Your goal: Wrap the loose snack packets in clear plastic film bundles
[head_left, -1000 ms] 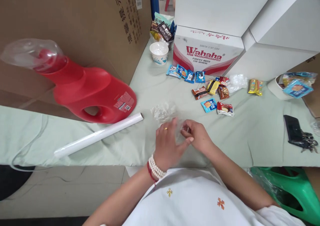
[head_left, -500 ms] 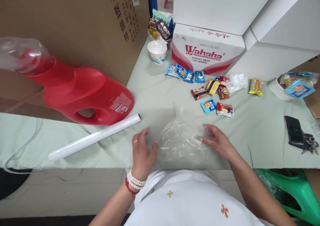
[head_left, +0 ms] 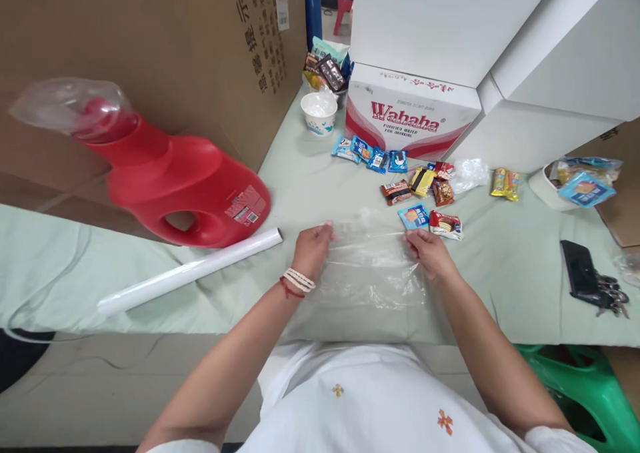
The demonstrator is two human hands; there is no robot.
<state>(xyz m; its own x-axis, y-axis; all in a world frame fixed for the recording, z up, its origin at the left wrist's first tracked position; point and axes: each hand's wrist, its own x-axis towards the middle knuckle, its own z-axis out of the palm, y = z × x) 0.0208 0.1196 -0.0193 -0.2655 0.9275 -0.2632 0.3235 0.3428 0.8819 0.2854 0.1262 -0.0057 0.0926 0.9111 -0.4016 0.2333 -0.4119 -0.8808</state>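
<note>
A clear plastic bag (head_left: 373,273) lies spread flat on the pale green tablecloth (head_left: 500,266) in front of me. My left hand (head_left: 311,247), with a bead bracelet at the wrist, pinches the bag's far left corner. My right hand (head_left: 429,251) pinches its far right corner. Both hands hold the far edge taut between them. Just beyond my right hand lie a blue snack packet (head_left: 414,216) and a red-and-white snack packet (head_left: 446,223).
A red detergent jug (head_left: 175,183) lies on its side at left beside a white roll (head_left: 193,270). Several snack packets (head_left: 400,173), a paper cup (head_left: 319,111), a Wahaha box (head_left: 407,116), a bowl of snacks (head_left: 575,179) and a phone with keys (head_left: 587,276) surround the bag.
The crumpled bag has been opened out flat. My hands moved apart and then forward, from the bag's sides to its far corners.
</note>
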